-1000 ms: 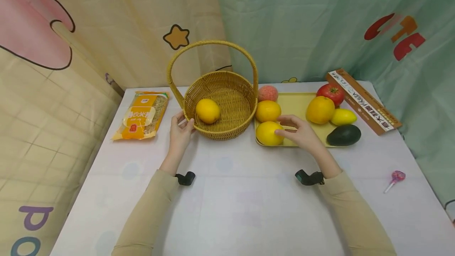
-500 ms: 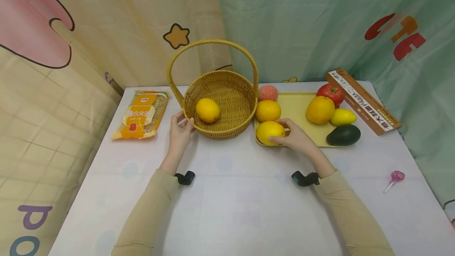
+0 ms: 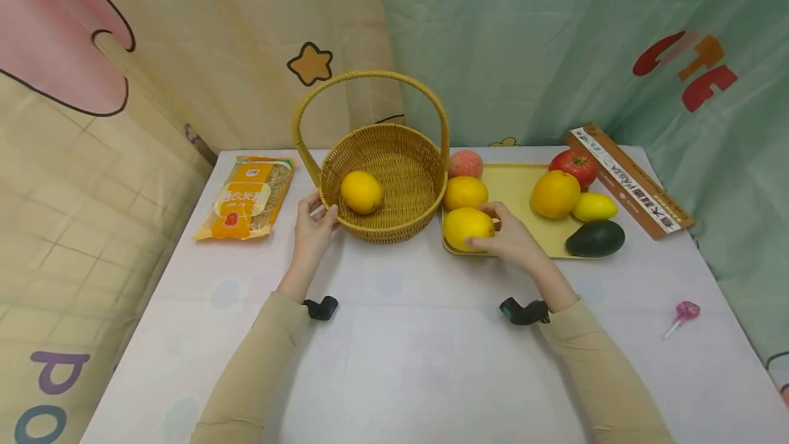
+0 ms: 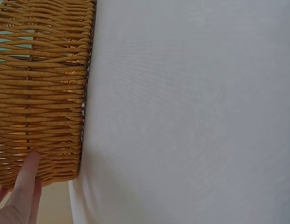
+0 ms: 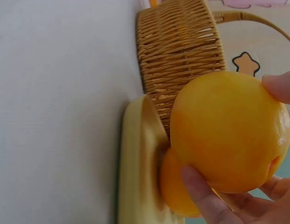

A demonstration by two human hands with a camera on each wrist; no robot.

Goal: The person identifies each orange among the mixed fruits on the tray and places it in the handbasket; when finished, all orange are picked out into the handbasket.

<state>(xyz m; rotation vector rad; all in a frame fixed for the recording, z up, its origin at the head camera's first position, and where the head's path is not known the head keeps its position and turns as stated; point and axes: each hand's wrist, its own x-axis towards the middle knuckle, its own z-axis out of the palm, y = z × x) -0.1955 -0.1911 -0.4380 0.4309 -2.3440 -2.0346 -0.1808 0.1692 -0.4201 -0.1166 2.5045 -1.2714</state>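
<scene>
My right hand [image 3: 509,238] grips a round yellow fruit [image 3: 467,227] between thumb and fingers, over the front left corner of the yellow tray [image 3: 514,187]. In the right wrist view, the gripped yellow fruit hides part of another yellow fruit on the tray. My left hand [image 3: 313,228] holds the front left side of the woven basket [image 3: 401,230], its thumb against the outer wall. One yellow fruit [image 3: 361,192] lies inside the basket, and the tall handle arches above. Another yellow fruit [image 3: 466,193] sits just behind the gripped one, beside a pink fruit [image 3: 466,164].
Farther right on the tray are an orange fruit [image 3: 555,194], a red fruit [image 3: 574,167], a lemon [image 3: 594,207] and an avocado [image 3: 595,238]. A pasta box [image 3: 631,181] leans across the back right. A noodle bag [image 3: 248,199] lies left, a lollipop [image 3: 681,317] right.
My right hand has moved left onto the front yellow fruit, closed its fingers on it and raised it slightly. The left hand stays on the basket.
</scene>
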